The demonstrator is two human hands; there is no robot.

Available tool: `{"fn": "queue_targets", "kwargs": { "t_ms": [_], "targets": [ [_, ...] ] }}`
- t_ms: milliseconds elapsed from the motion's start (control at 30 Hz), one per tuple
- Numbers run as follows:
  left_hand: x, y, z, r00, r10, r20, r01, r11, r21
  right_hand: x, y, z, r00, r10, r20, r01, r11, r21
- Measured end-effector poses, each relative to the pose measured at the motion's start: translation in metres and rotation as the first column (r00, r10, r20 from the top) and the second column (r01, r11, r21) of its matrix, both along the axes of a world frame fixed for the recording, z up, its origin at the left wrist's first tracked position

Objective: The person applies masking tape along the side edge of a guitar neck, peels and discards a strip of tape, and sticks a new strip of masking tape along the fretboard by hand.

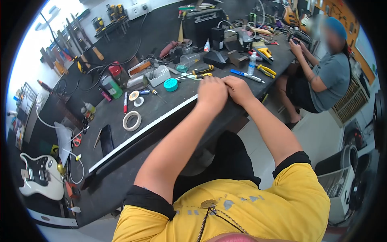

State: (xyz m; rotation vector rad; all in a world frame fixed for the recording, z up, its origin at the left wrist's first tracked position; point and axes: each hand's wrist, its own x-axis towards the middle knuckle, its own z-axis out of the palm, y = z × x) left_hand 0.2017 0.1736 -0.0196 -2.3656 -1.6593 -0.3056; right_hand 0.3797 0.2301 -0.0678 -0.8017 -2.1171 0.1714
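Note:
Both of my hands are together at the front edge of the dark workbench. My left hand [212, 93] lies at the far end of a long dark piece with a white edge [145, 131], its fingers bent and pressed together over that end. Touching it on the right is my right hand [238, 90], its fingers curled; what it may hold is hidden. Just beyond the hands lie yellow-and-black screwdrivers [203, 69]. A blue-and-white marker [247, 76] rests to their right, and a round teal container [170, 84] to their left.
A roll of tape [131, 121], a black phone [107, 140] and a green bottle [111, 86] are on the bench's left part. A white guitar [42, 176] is at the far left. Another person [332, 74] sits at the right, holding a dark object.

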Motion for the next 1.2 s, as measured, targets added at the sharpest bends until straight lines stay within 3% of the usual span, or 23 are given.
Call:
{"fn": "queue_targets", "kwargs": {
  "t_ms": [67, 200, 400, 500, 600, 667, 833, 1000, 1200],
  "targets": [
    [0.012, -0.005, -0.053, 0.996, 0.085, -0.025, -0.065, 0.895, 0.442, -0.007, 0.002, -0.005, 0.996, -0.025, -0.081, 0.022, 0.999, -0.033],
    [0.007, -0.010, -0.048, 0.997, 0.073, 0.030, -0.078, 0.951, 0.300, -0.014, 0.006, -0.006, 0.995, -0.043, -0.087, 0.040, 0.999, -0.037],
    [-0.012, -0.015, -0.052, 0.995, 0.091, 0.037, -0.098, 0.951, 0.294, -0.012, 0.011, -0.009, 0.997, -0.068, -0.043, 0.065, 0.995, -0.079],
    [-0.049, -0.042, -0.052, 0.993, 0.114, 0.012, -0.113, 0.957, 0.267, -0.012, 0.015, -0.013, 0.996, -0.058, -0.073, 0.054, 0.997, -0.056],
    [-0.097, -0.087, -0.032, 0.992, 0.122, -0.013, -0.120, 0.987, 0.112, -0.013, 0.019, -0.017, 0.995, -0.065, -0.070, 0.062, 0.997, -0.037],
    [-0.130, -0.111, -0.032, 0.992, 0.113, -0.057, -0.105, 0.987, 0.120, -0.013, 0.017, -0.016, 0.994, -0.086, -0.060, 0.081, 0.993, -0.080],
    [-0.197, -0.181, -0.025, 0.970, 0.234, -0.062, -0.233, 0.972, 0.033, -0.010, 0.023, -0.020, 0.993, -0.106, -0.044, 0.102, 0.990, -0.095],
    [-0.276, -0.261, -0.024, 0.880, 0.474, -0.030, -0.473, 0.880, 0.047, -0.011, 0.023, -0.019, 0.991, -0.134, -0.010, 0.131, 0.982, -0.138],
    [-0.360, -0.330, -0.040, 0.639, 0.765, -0.077, -0.754, 0.643, 0.134, -0.010, 0.025, -0.022, 0.992, -0.129, -0.014, 0.125, 0.979, -0.160]
  ]
}}
